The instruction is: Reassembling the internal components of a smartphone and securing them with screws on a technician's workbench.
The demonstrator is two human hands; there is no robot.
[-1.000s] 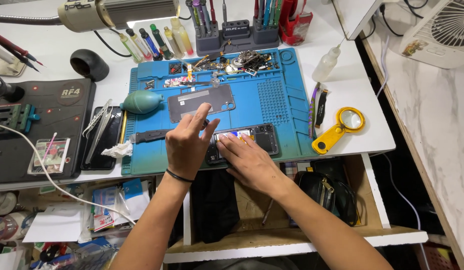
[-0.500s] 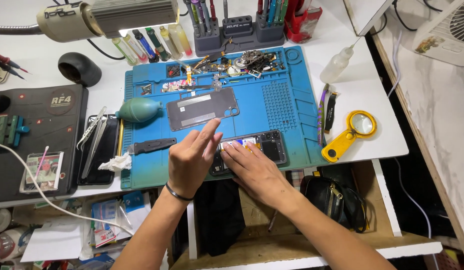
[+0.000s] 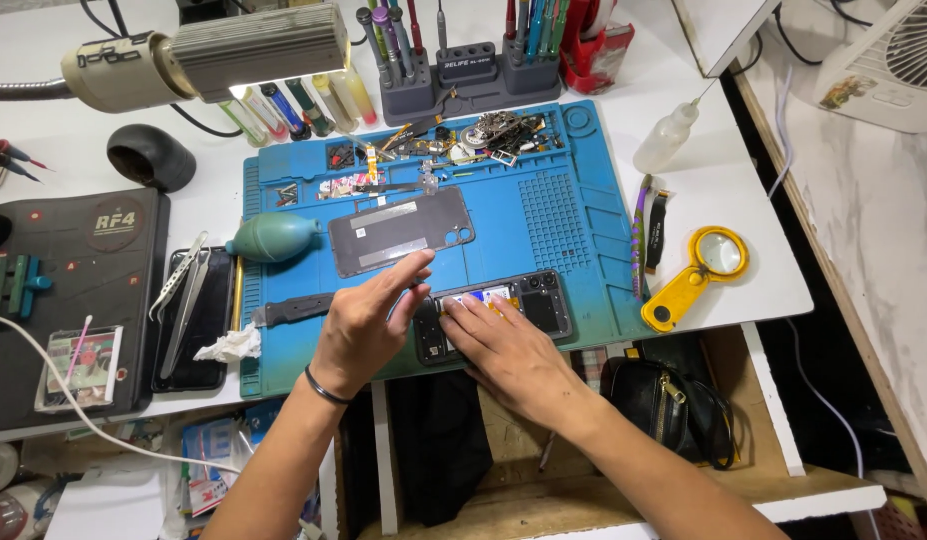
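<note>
Both my hands are down on the opened phone (image 3: pixel 503 312), which lies flat at the near edge of the blue work mat (image 3: pixel 573 210) with its back off and its insides showing. My right hand (image 3: pixel 508 352) rests palm-down over the phone's left half, fingers stretched and pressed on it — loose, not closed around anything. My left hand (image 3: pixel 363 325) sits just beside it at the phone's left end, fingers spread and raised, the forefinger pointing up toward the dark back cover (image 3: pixel 401 232), which lies on the mat just beyond the phone, apart from it. That hand grips nothing either; a dark band circles its wrist. A teal dust blower (image 3: pixel 273 238) lies left of the cover at the mat's edge, and a flat black tool (image 3: pixel 291 310) lies on the mat just left of my left hand. Tweezers (image 3: pixel 188 290) rest on a dark tray off the mat's left side. To the right, on the white table (image 3: pixel 743 170), a yellow magnifier (image 3: pixel 698 275) lies well apart from the phone — a small squeeze bottle (image 3: pixel 668 135) stands beyond it.
</note>
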